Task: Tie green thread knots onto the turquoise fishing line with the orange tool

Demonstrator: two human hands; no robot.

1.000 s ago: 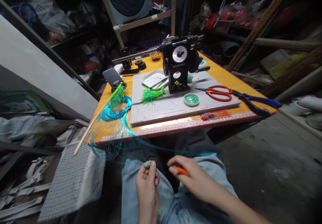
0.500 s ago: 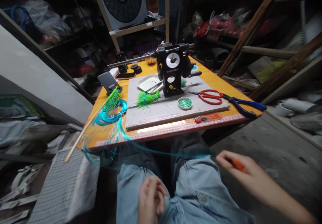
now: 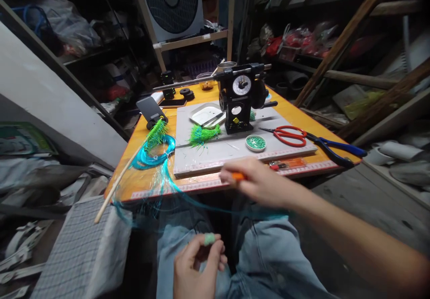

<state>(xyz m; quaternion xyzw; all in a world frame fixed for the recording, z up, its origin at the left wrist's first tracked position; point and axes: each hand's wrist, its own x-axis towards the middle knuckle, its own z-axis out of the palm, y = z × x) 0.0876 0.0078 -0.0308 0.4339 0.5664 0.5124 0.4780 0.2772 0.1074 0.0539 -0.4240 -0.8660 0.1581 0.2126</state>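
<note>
My left hand point(image 3: 199, 263) is over my lap, fingers curled and thumb near the index tip. A pale green band point(image 3: 209, 239) shows around that index finger; anything pinched there is too small to make out. At the table's front edge my right hand point(image 3: 251, 178) is closed around an orange-handled tool point(image 3: 238, 176), its working end hidden. Near it are a small white dish of green beads point(image 3: 255, 143) and an orange-clear cutter-like tool point(image 3: 289, 163). A coil of blue line point(image 3: 169, 146) lies at the left, with loose strands trailing across my lap.
On the grey board point(image 3: 188, 167) stand a black hand-cranked winding machine point(image 3: 238, 97), a green bristly bundle point(image 3: 203, 134) and a white tray point(image 3: 204, 113). Red-handled scissors point(image 3: 290, 135) and blue-handled pliers point(image 3: 336, 149) lie right. A wooden stick point(image 3: 117, 182) overhangs the left edge.
My right hand has moved left and forward from beside my thigh to the table edge, still holding the orange-handled tool. My left hand has turned, showing the green band. The view has shifted slightly.
</note>
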